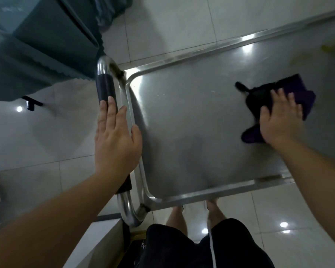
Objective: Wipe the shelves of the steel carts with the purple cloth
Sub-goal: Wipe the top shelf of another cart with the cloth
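Already the right hand [280, 115], fingers flat, presses the purple cloth [290, 93] near the top shelf's [182, 122] right edge; left hand [114, 136] rests open on the handle [106, 89]. Pushing harder could roll the cart.

Cart shelf [191, 122]: brushed steel, smooth, dull sheen, faint scratches, bright glare at rim. Push handle [103, 66]: polished chrome tube with matt black grip sleeve [105, 88]. Purple cloth [298, 93]: soft, matt fabric, crumpled. Floor tiles [46, 142]: glossy, pale, mirroring ceiling lights.
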The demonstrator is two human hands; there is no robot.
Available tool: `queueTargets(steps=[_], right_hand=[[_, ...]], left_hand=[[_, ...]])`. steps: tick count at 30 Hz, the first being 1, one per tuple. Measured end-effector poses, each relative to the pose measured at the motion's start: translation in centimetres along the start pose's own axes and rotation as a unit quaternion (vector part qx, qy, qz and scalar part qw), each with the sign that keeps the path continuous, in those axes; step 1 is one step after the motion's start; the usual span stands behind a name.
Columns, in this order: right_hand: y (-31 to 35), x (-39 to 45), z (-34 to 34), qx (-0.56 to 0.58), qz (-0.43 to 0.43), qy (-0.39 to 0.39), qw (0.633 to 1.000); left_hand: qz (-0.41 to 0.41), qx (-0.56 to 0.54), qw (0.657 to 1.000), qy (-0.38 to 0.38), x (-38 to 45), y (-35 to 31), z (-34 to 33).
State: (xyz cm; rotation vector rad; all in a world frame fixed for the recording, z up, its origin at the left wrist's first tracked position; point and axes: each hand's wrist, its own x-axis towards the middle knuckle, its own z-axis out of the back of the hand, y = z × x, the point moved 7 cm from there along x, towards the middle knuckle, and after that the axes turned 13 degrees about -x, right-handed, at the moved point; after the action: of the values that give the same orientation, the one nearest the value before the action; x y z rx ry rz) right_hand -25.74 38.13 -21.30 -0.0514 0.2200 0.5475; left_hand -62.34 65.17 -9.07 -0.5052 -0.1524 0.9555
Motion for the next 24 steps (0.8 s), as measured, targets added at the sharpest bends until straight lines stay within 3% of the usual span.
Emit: queueTargets(steps=[4, 8, 10, 12, 15, 19, 21, 24], right_hand=[[1.8, 0.5, 0.2, 0.011, -0.125, 0.003, 0.992], [13.2, -4.8, -0.5, 0.039, -0.088, -0.012, 0.995], [20.7, -9.3, -1.3, 0.036, 0.000, -0.019, 0.999], [27.9, -14.6, -2.6, 0.023, 0.145, -0.019, 0.989], [33.8, -19.0, -3.6, 0.015, 0.378, -0.033, 0.925], [33.5, -17.1, -3.5, -0.029, 0.545, -0.033, 0.837], [30.5, -13.4, -3.0, -0.032, 0.509, -0.021, 0.860], [22.1, -5.5, -0.6, -0.006, 0.346, -0.061, 0.936]], left_hand=[[-0.007, 0.004, 1.000, 0.003, 0.2, 0.2, -0.2], [-0.001, 0.009, 1.000, -0.003, 0.2, 0.1, -0.1], [0.005, 0.004, 1.000, -0.008, 0.1, -0.1, 0.0], [0.007, 0.001, 1.000, -0.009, 0.0, -0.3, 0.2], [0.014, 0.003, 1.000, -0.005, -0.1, -0.5, 0.2], [0.010, 0.001, 1.000, -0.001, 0.0, -0.5, 0.1], [-0.002, -0.004, 1.000, 0.005, 0.1, -0.4, 0.0], [-0.010, -0.006, 1.000, 0.003, 0.1, 0.0, -0.1]])
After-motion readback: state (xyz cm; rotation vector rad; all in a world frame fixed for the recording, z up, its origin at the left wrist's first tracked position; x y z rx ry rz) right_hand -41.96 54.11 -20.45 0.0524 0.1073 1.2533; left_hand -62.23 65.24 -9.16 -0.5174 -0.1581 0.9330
